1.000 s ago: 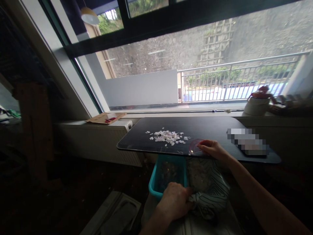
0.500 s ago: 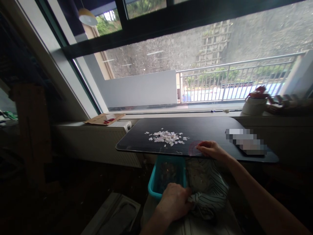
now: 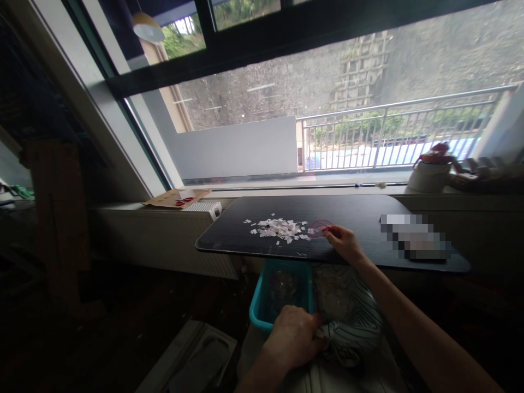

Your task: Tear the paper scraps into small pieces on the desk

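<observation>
My right hand [image 3: 341, 240] pinches a thin, see-through reddish piece with a rounded edge [image 3: 317, 228], held low over the dark tabletop [image 3: 344, 210]. Its left side reaches the right fringe of a pile of small white paper scraps [image 3: 282, 229]. Below the table's front edge, my left hand [image 3: 297, 335] is closed on the gathered edge of a striped cloth bag [image 3: 352, 330], just beside a turquoise plastic bin [image 3: 256, 311]. Pale bits lie inside both the bin and the bag, too dim to make out. My left fingertips are partly hidden.
A blurred-out flat object [image 3: 413, 237] lies on the table's right side. On the ledge sit a white jug with a red top [image 3: 428, 174] and, at left, brown paper [image 3: 161, 199] with red-handled scissors [image 3: 184, 201]. A radiator [image 3: 164, 234] runs under the window.
My right hand has moved the reddish piece left and farther from me, from the table's front edge to the scraps. My left hand holds its place.
</observation>
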The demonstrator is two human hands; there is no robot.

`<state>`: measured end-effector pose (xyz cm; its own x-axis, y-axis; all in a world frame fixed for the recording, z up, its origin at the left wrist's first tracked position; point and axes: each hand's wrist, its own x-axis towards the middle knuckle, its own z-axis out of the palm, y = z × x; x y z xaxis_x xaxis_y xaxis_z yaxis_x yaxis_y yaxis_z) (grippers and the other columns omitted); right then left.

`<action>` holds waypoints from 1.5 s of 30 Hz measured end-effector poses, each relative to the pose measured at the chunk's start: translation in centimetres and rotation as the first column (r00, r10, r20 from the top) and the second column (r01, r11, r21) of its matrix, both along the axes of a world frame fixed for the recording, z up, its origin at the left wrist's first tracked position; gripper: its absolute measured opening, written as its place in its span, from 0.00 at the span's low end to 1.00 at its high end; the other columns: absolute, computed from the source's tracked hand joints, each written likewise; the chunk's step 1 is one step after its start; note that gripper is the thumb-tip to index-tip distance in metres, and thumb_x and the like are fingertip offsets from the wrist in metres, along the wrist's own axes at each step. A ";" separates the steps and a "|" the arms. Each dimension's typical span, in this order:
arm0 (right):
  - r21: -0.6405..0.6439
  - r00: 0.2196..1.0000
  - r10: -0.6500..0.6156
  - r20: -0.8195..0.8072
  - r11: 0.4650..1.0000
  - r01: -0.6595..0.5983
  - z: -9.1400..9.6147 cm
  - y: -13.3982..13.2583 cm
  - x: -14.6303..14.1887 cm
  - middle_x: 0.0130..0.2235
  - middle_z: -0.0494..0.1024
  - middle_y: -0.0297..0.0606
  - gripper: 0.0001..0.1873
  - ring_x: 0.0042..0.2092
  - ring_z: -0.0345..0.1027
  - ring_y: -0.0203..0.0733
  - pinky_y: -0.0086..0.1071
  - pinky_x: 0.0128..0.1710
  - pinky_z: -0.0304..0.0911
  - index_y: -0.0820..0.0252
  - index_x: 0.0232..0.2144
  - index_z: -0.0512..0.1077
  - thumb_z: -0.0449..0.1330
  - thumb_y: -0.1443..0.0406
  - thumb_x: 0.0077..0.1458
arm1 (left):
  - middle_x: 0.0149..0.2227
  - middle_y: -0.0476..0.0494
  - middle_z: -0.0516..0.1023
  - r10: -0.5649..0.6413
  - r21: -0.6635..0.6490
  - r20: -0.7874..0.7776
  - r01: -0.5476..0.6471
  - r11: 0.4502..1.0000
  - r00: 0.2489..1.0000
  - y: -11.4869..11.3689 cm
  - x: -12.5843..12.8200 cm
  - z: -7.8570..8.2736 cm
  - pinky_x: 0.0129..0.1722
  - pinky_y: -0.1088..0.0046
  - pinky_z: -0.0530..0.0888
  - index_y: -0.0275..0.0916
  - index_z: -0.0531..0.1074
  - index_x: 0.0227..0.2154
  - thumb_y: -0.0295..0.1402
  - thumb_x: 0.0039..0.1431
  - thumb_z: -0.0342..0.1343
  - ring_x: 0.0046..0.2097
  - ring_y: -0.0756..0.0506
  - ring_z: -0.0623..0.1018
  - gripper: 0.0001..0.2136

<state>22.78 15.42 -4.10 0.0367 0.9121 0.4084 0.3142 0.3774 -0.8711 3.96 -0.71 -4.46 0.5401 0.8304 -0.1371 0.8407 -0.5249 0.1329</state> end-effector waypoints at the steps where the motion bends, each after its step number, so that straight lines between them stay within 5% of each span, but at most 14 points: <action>1: 0.007 1.000 0.008 0.009 1.000 -0.008 0.0 -0.2 0.0 0.32 0.78 0.41 0.16 0.32 0.69 0.40 0.32 0.34 0.63 0.63 0.32 0.75 0.57 0.57 0.48 | 0.30 0.42 0.77 0.001 -0.002 -0.001 -0.001 1.000 1.000 0.0 0.0 0.0 0.35 0.67 0.71 0.40 0.75 0.34 0.43 0.54 0.52 0.35 0.39 0.77 0.13; 7: 0.006 0.997 0.040 0.071 0.999 -0.040 0.2 -0.3 -0.2 0.26 0.78 0.39 0.17 0.27 0.68 0.40 0.31 0.27 0.61 0.63 0.32 0.77 0.58 0.56 0.46 | 0.31 0.42 0.77 -0.001 0.000 -0.004 0.001 1.000 1.000 -0.1 0.1 0.2 0.36 0.67 0.71 0.40 0.74 0.34 0.41 0.54 0.52 0.36 0.39 0.77 0.12; 12: 0.007 0.998 -0.007 0.055 1.000 0.006 0.2 -0.4 0.0 0.31 0.78 0.41 0.19 0.32 0.70 0.42 0.32 0.31 0.63 0.63 0.34 0.76 0.56 0.55 0.48 | 0.31 0.41 0.77 -0.008 -0.009 -0.009 0.008 1.000 1.000 0.0 0.1 0.3 0.36 0.67 0.71 0.40 0.74 0.34 0.40 0.54 0.51 0.36 0.39 0.77 0.12; 17: -0.054 0.991 0.111 0.068 0.993 -0.107 0.5 -1.0 -0.3 0.21 0.73 0.35 0.19 0.24 0.64 0.37 0.30 0.24 0.59 0.64 0.33 0.76 0.59 0.54 0.46 | 0.31 0.41 0.77 -0.008 -0.022 -0.010 0.007 1.000 1.000 0.0 0.0 0.5 0.35 0.66 0.71 0.39 0.74 0.34 0.42 0.55 0.51 0.35 0.38 0.77 0.13; 24: -0.073 0.993 0.114 0.031 0.991 -0.112 0.6 -1.2 -0.3 0.22 0.72 0.35 0.20 0.22 0.60 0.34 0.29 0.23 0.56 0.67 0.34 0.75 0.57 0.55 0.48 | 0.31 0.40 0.78 0.005 -0.018 -0.001 -0.005 1.000 1.000 -0.1 0.1 0.4 0.36 0.65 0.71 0.39 0.75 0.33 0.42 0.54 0.52 0.35 0.38 0.77 0.13; 31: -0.145 0.951 0.307 0.037 0.943 -0.299 1.2 -2.6 -1.7 0.18 0.69 0.32 0.20 0.20 0.58 0.32 0.27 0.20 0.53 0.66 0.34 0.75 0.58 0.54 0.47 | 0.30 0.39 0.77 0.018 -0.006 0.015 -0.018 1.000 1.000 -0.1 0.2 0.2 0.37 0.64 0.71 0.39 0.75 0.34 0.41 0.52 0.54 0.35 0.38 0.77 0.12; 45: -0.235 0.880 0.474 0.037 0.860 -0.453 1.9 -3.1 -1.6 0.19 0.69 0.32 0.23 0.22 0.58 0.32 0.27 0.23 0.54 0.65 0.36 0.77 0.58 0.51 0.47 | 0.31 0.39 0.77 -0.003 -0.011 0.006 0.003 1.000 1.000 -0.1 0.1 0.0 0.38 0.64 0.70 0.38 0.74 0.36 0.40 0.54 0.53 0.36 0.38 0.76 0.12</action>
